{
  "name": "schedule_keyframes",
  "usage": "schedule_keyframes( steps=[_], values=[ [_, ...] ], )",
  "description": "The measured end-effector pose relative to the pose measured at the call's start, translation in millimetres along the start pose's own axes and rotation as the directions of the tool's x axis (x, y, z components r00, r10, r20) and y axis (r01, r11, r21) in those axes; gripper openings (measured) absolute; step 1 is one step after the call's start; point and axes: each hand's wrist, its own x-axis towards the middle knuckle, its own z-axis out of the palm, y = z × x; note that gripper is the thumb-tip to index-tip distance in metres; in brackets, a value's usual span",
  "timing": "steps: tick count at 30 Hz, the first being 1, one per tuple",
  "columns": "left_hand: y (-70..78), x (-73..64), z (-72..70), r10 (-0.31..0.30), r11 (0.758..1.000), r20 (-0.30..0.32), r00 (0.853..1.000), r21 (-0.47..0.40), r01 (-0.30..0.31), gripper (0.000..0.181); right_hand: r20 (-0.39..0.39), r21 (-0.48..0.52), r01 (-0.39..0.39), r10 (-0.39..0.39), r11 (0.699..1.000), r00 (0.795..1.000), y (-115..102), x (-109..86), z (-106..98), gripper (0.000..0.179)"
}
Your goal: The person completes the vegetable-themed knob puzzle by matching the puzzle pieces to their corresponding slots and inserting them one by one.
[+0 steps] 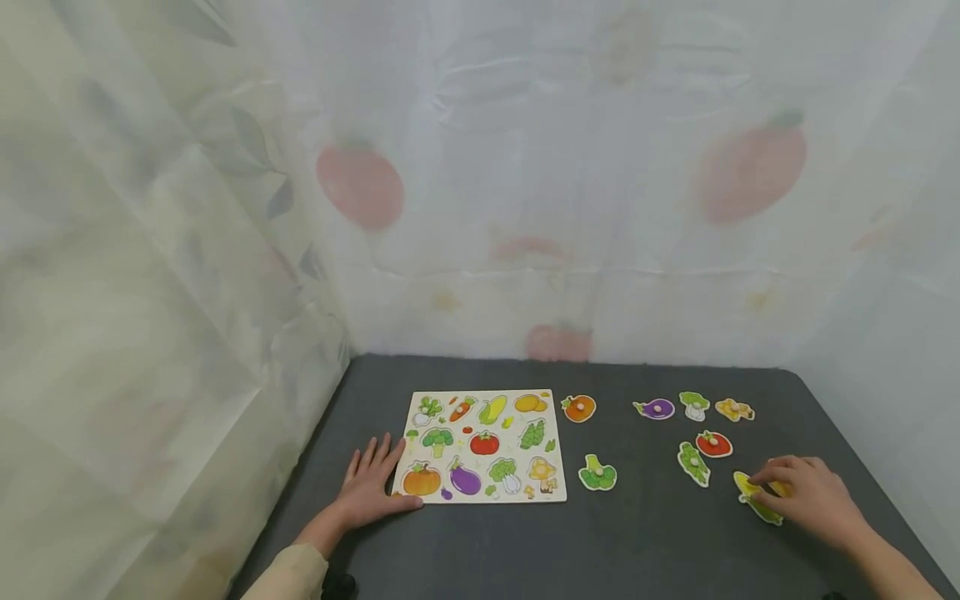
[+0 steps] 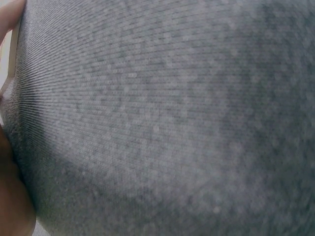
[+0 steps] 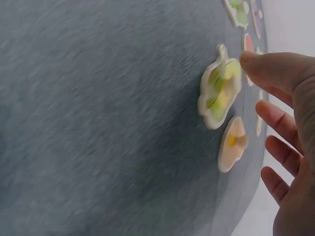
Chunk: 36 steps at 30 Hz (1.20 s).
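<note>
The vegetable puzzle board [image 1: 480,498] lies flat on the dark table. My left hand [image 1: 367,483] rests at its left edge, fingers spread along the side and thumb by the near corner. Over at the right, my right hand [image 1: 813,496] hovers at a corn puzzle piece [image 1: 763,510]. In the right wrist view the thumb is close beside that corn piece [image 3: 219,93], and the fingers are spread apart with nothing between them. A yellow potato-like piece [image 3: 231,147] lies beside the corn, partly hidden by the hand in the head view.
Right of the board lie a pumpkin piece [image 1: 578,408] and a broccoli piece [image 1: 597,477]. Farther right are eggplant [image 1: 654,409], cabbage [image 1: 694,406], mushroom [image 1: 735,410], pea pod [image 1: 693,464] and tomato [image 1: 714,444] pieces. Pale curtains [image 1: 562,208] hang around the table.
</note>
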Motion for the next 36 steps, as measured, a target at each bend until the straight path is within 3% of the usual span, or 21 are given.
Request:
schedule_keyframes(
  steps=[12, 27, 31, 36],
  values=[
    [-0.4, 0.1, 1.4, 0.023, 1.0, -0.03, 0.999, -0.021, -0.024, 0.117, -0.072, 0.03, -0.006, 0.008, 1.0, 0.997, 9.9, -12.1, 9.2, 0.008],
    [0.9, -4.3, 3.0, 0.082, 0.994, -0.084, 0.993, -0.068, -0.088, 0.114, -0.056, 0.029, -0.002, 0.004, 1.0, 0.998, 8.9, -12.7, 8.8, 0.01],
    [1.7, -3.9, 2.4, 0.069, 0.996, -0.084, 0.994, -0.055, -0.074, 0.114, -0.068, 0.05, 0.005, -0.001, 0.999, 0.998, 10.4, -13.5, 9.5, 0.008],
    [3.4, -2.3, -0.3, 0.024, 1.0, -0.031, 0.999, -0.002, -0.024, 0.116, -0.085, 0.056, 0.023, -0.018, 0.998, 0.996, 12.2, -13.6, 12.2, 0.007]
  ],
)
